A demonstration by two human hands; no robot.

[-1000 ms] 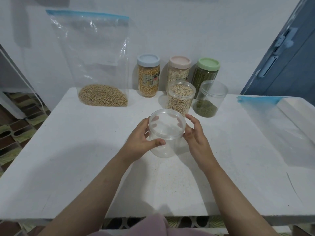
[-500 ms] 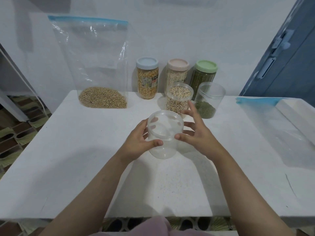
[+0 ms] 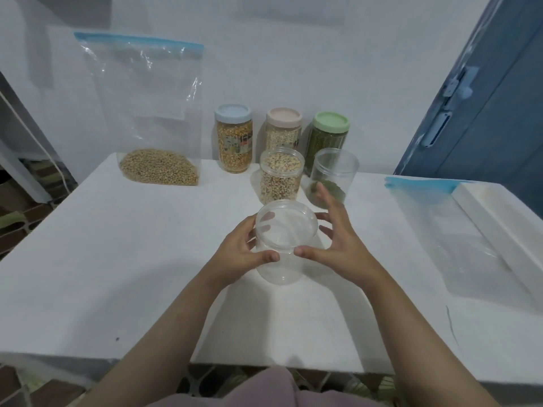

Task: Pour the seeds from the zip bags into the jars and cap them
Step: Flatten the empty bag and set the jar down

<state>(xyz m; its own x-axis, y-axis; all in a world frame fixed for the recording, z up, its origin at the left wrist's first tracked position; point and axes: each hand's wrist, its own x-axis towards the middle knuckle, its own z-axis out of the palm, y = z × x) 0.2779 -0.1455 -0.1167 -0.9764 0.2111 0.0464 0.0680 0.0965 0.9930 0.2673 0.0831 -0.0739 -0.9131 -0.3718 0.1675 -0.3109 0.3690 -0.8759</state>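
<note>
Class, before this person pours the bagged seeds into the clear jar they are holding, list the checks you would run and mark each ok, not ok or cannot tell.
1. Empty clear jar holds nothing: ok.
2. Jar lid off: cannot tell; a clear lid may sit on top.
3. Jar steadied: ok; left hand grips it, right hand is open beside it.
4. Zip bag of seeds in a hand: not ok; it leans against the wall.
5. Bag zip open: cannot tell.
6. Pouring space on the white table: ok.
</note>
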